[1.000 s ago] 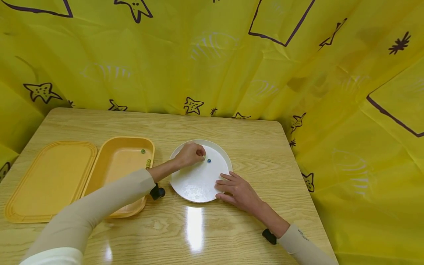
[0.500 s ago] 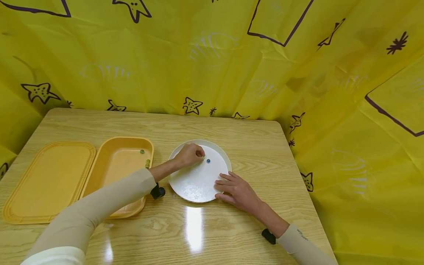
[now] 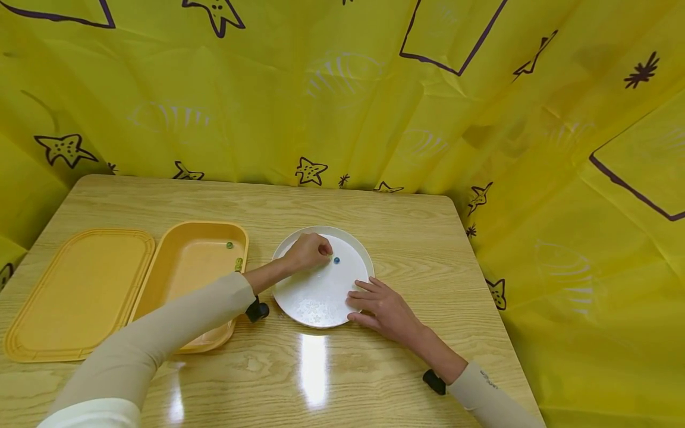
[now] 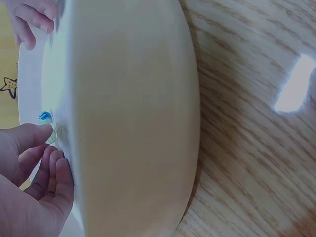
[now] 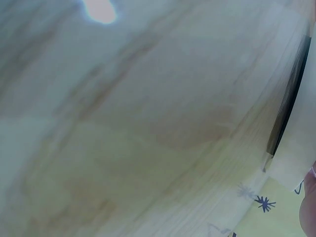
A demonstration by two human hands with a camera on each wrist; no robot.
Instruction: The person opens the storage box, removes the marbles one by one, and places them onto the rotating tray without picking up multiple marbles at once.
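A round white tray with a raised rim stands on the table. Over its middle, the thumb and fingers of my left hand pinch a clear, greenish marble, mostly covered by the fingers in the head view. Just right of those fingertips a blue marble lies on the tray floor. My right hand rests at the tray's right rim, its fingers spread and reaching over the edge. Only a sliver of that right hand shows in the right wrist view.
An orange-yellow box stands left of the tray, under my left forearm. In it lie a green marble and yellowish marbles by the right wall. Its lid lies further left. A yellow curtain hangs behind the table.
The left fingers have shifted very slightly around the clear marble, which shows less in the head view. My right hand and the blue marble stay in place.
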